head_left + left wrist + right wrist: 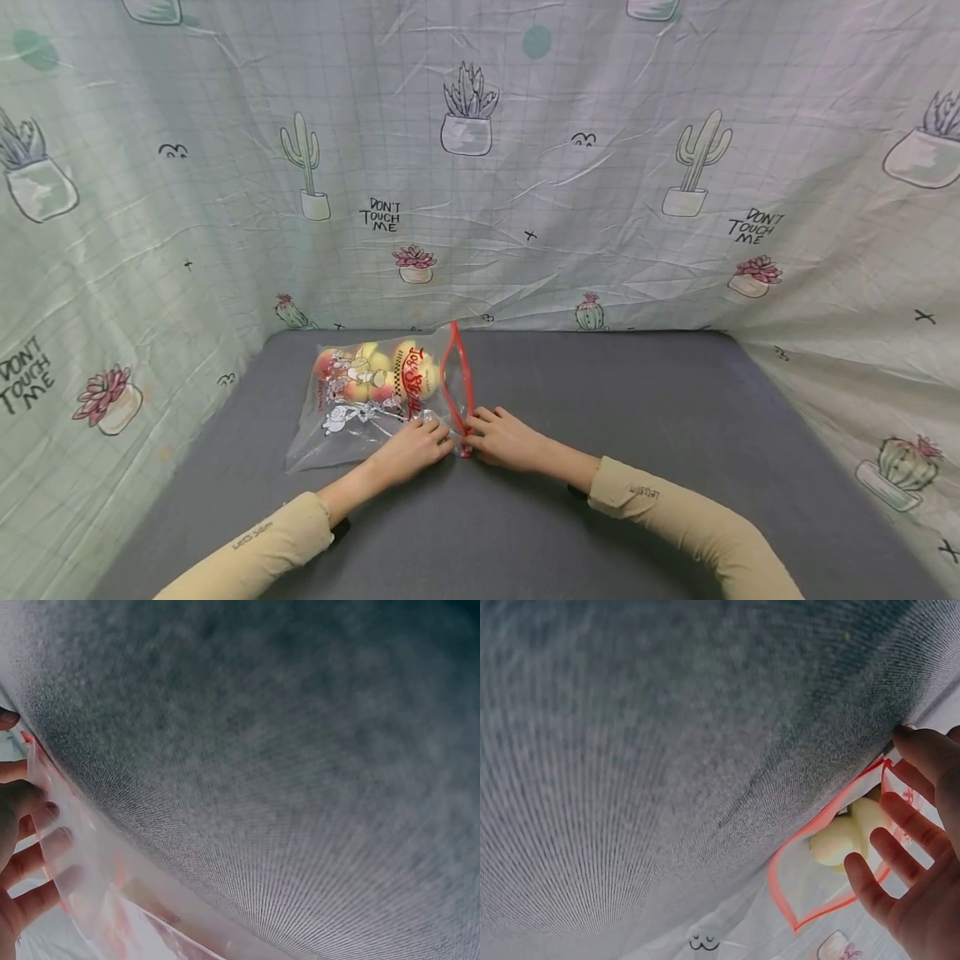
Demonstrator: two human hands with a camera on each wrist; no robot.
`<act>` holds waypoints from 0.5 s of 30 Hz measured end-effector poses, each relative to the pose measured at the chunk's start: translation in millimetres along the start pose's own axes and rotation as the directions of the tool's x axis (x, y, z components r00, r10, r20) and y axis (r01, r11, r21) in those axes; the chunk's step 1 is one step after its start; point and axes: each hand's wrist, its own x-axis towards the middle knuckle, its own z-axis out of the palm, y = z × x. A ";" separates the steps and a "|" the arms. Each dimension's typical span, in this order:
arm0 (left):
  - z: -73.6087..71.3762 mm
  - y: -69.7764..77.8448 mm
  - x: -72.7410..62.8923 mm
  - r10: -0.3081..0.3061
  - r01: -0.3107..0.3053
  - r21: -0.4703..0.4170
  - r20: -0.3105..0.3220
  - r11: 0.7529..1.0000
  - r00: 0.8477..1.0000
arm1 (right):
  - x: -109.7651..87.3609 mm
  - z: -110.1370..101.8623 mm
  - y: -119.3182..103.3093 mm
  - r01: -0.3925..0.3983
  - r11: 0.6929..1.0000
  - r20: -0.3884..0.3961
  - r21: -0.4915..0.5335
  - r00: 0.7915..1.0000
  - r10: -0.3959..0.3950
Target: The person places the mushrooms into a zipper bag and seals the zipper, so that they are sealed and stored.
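A clear plastic zip bag (360, 429) with red print and a red zip edge (467, 383) lies on the grey surface, its mouth parted toward the right. Several round yellow-and-red fruits (363, 367) are inside; the bag's mouth also shows them (836, 840) in the right wrist view. My left hand (418, 446) holds the near side of the bag close to the mouth; its fingertips (56, 844) show through the plastic. At the near end of the red edge is my right hand (510, 440), its fingers spread and loosely extended. Whether they touch the zip cannot be told.
A grey cloth-covered table (637, 400) spreads under the bag and both arms. Behind it and along both sides hangs a pale curtain (525, 183) printed with potted cacti and lettering.
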 end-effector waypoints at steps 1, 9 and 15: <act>-0.4 -0.3 -0.2 -0.007 0.007 -0.007 -0.004 1.000 1.000 | 0.3 0.2 0.2 -0.002 1.000 -0.002 0.005 1.000 0.002; -8.0 -6.8 -1.8 -0.088 0.081 -0.104 -0.064 0.991 0.994 | 5.6 -2.5 1.3 -0.053 0.994 -0.061 0.093 0.996 0.059; -11.6 -12.2 -3.5 -0.164 0.141 -0.177 -0.122 0.974 0.979 | 12.6 -6.3 5.9 -0.110 0.977 -0.132 0.185 0.982 0.136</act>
